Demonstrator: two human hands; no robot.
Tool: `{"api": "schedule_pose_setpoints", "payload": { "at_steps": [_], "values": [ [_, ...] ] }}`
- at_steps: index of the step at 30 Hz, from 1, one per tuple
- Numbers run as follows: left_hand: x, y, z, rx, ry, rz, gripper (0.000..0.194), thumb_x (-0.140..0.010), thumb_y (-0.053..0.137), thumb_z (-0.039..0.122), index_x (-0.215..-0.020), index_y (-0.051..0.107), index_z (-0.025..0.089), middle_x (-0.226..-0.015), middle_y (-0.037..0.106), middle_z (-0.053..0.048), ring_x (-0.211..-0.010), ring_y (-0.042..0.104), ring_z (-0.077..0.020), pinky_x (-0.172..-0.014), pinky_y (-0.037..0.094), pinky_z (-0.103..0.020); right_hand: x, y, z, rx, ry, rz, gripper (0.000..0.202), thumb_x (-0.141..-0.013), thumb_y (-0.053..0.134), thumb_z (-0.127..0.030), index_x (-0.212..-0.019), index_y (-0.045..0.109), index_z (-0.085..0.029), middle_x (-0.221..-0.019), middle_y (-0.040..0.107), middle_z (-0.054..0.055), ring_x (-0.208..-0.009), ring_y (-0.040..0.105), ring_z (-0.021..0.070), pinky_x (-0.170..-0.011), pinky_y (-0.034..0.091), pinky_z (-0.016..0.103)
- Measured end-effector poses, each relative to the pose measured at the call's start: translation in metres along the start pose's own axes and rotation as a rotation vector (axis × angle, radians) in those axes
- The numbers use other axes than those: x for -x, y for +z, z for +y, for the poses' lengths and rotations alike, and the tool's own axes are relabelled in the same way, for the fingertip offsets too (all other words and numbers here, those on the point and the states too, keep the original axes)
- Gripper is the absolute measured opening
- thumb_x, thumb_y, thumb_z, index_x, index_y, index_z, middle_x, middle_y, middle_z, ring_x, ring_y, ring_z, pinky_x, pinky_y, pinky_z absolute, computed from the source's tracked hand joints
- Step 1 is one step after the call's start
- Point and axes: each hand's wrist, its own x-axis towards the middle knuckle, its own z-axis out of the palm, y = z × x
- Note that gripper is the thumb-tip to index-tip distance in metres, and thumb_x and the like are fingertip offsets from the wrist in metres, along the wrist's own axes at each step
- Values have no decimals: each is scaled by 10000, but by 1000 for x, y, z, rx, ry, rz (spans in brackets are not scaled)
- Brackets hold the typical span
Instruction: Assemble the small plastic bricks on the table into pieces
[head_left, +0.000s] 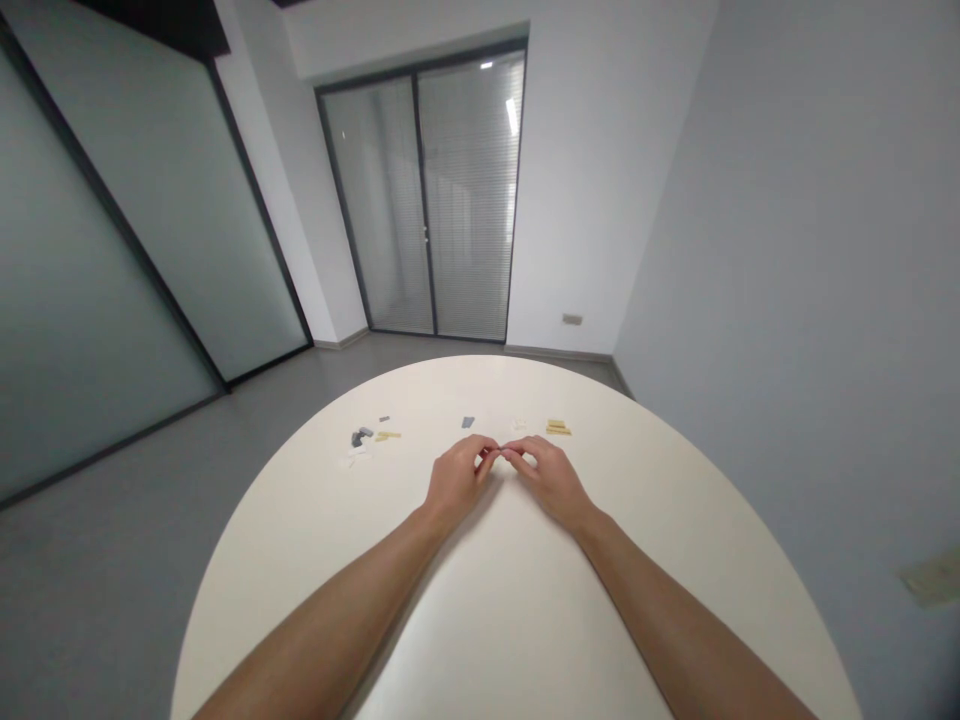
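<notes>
My left hand [463,472] and my right hand [547,474] meet over the middle of the round table, fingertips pinched close together. Whatever lies between the fingertips is too small and covered to make out. Just beyond my left hand is a small dark grey piece [468,422] lying flat. Past my right hand sit several yellow strips [558,427] in a small group, with faint white bits [519,425] to their left.
The cream round table [480,620] fills the foreground. At its left lie a mixed cluster of dark grey pieces [360,437], yellow strips [387,436] and white bits [355,452]. Glass doors [427,210] and walls stand beyond the table.
</notes>
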Motion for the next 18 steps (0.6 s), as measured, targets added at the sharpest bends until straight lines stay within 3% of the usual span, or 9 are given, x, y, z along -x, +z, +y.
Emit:
{"api": "schedule_pose_setpoints", "payload": {
  "at_steps": [6, 18],
  "values": [
    [0, -1, 2, 72, -80, 24, 190, -951, 508, 315, -973, 676, 228, -929, 725, -10, -840, 659, -159, -686, 485, -240, 1, -1, -7, 15, -55, 64, 194, -933, 610, -337, -1096, 660, -244, -989, 700, 43, -877, 635, 195, -847, 496, 359],
    [-1, -1, 5, 116, -85, 22, 182, -933, 527, 299, -923, 692, 223, -878, 729, -5, -788, 657, -147, -650, 480, -229, 0, -1, -4, 105, -149, 96, 148, -932, 616, -336, -1025, 697, -254, -930, 727, 46, -880, 647, 219, -825, 501, 375]
  ]
}}
